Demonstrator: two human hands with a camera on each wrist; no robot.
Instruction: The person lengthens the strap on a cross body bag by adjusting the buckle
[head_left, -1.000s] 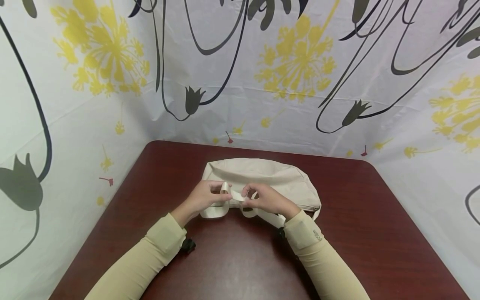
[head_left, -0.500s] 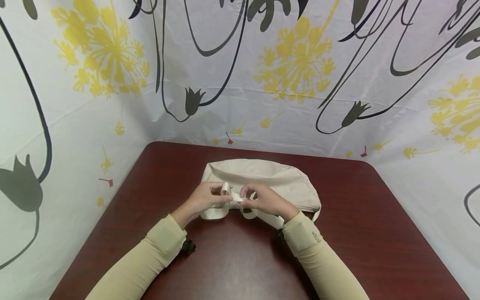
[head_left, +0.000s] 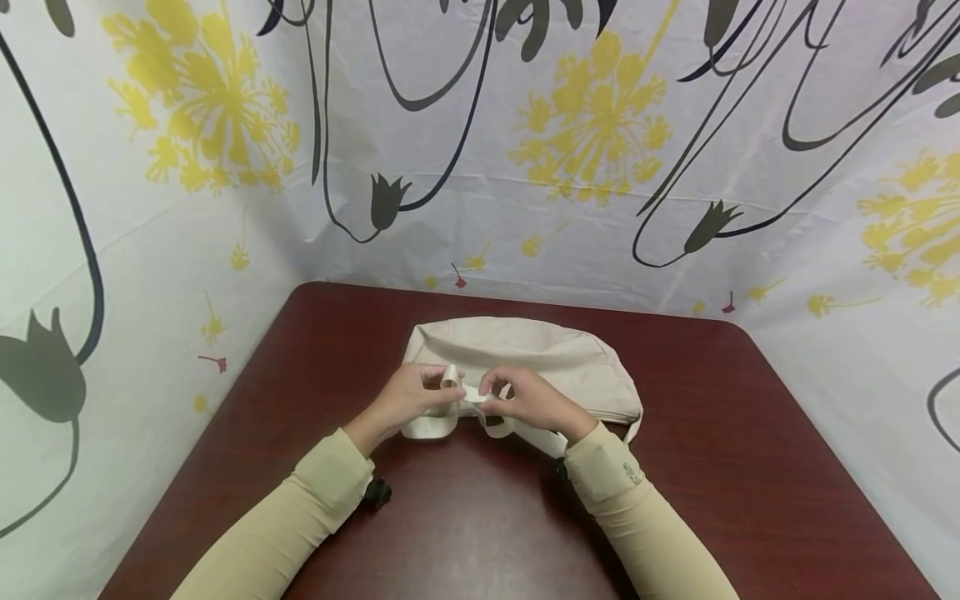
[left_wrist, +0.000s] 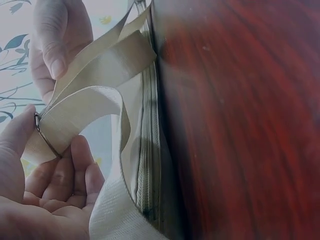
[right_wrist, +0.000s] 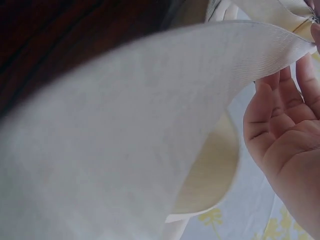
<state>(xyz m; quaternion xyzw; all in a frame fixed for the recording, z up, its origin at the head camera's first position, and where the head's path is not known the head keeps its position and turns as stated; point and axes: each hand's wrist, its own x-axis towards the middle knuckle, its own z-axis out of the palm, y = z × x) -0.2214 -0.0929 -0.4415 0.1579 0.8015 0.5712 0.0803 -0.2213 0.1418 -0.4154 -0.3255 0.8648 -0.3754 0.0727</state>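
A cream fabric bag [head_left: 532,350] lies on the table, its long zipper [left_wrist: 148,145] along the near side. Above its front edge, both hands work on its cream webbing strap [left_wrist: 82,112]. My left hand [head_left: 405,396] pinches the strap at a thin metal slider buckle [left_wrist: 47,139], between thumb and fingertips; a loop of webbing stands up there. Close by on the right, my right hand [head_left: 534,400] pinches the strap with thumb and curled fingers. In the right wrist view, a broad stretch of strap [right_wrist: 145,110] hides much of the scene.
The dark red-brown table [head_left: 465,533] has rounded far corners. White cloth walls [head_left: 480,233] with yellow and grey flower prints stand around it. Near the left sleeve is a small black object [head_left: 377,493].
My right fingertips have shifted very slightly left toward my left hand. The left hand and the bag stay nearly where they were.
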